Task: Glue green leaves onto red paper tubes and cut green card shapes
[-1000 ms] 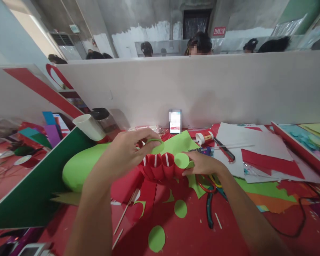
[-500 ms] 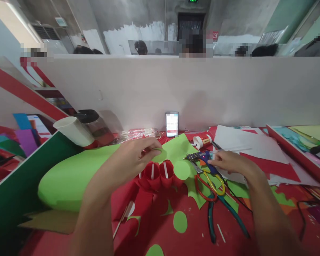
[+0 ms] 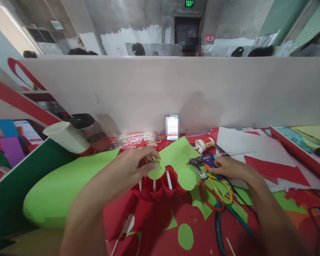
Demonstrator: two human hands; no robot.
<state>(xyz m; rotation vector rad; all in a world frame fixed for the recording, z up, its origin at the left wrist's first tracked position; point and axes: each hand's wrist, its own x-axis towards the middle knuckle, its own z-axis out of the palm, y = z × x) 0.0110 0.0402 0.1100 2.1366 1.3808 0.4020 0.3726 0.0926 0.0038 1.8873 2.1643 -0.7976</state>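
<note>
My left hand (image 3: 137, 163) pinches a light green paper circle (image 3: 156, 172) between thumb and fingers, just above a row of red paper tubes (image 3: 169, 191). White strips stand inside the tubes. Another green circle (image 3: 186, 179) lies against the row's right end. In my right hand (image 3: 230, 168) is a blue hot glue gun (image 3: 208, 159) with an orange trigger, its nozzle pointing left and a clear glue stick out of its back. Below the gun lie scissors (image 3: 227, 187) with red and yellow handles, and pliers (image 3: 218, 227) with teal handles. A loose green circle (image 3: 185, 236) rests nearer me.
A large green paper roll (image 3: 61, 188) lies left beside a dark green board (image 3: 21, 177). A white cup (image 3: 65, 137) stands behind it. A phone (image 3: 172, 127) leans against the partition (image 3: 138, 96). White sheets (image 3: 250, 145) lie right; a black cord passes under my right arm.
The green circle in my left hand has turned so its face shows over the tubes. My right hand keeps hold of the glue gun. The whole view has shifted slightly.
</note>
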